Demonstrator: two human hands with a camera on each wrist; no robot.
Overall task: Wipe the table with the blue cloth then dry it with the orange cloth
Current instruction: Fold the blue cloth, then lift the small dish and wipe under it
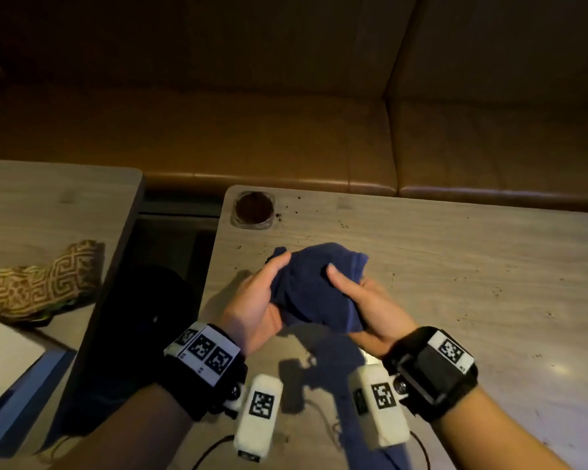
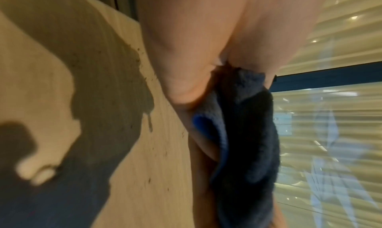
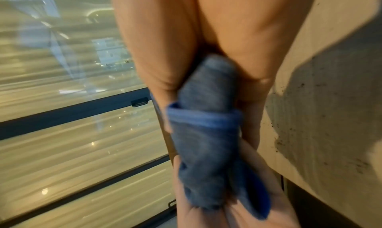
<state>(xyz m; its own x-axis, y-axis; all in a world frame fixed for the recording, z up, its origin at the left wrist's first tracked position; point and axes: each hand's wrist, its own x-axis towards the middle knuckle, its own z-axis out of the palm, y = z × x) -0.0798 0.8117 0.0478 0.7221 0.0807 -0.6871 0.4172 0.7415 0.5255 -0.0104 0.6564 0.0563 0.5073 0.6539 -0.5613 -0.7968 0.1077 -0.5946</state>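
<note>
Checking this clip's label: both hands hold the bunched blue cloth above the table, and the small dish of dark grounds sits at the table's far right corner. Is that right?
Not quite. The head view shows the small dish at the far left corner of the table, not the right. The rest holds: the left hand and right hand both grip the bunched blue cloth above the table.

A dish [image 1: 254, 211] is sitting at the worktop's [image 1: 455, 266] far left corner, the cloth [image 1: 314, 286] lying nearer, a bench [image 1: 286, 137] standing behind.

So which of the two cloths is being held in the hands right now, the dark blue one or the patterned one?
The dark blue cloth, bunched between the left hand and right hand. The orange-gold patterned cloth lies untouched on the neighbouring table.
</note>
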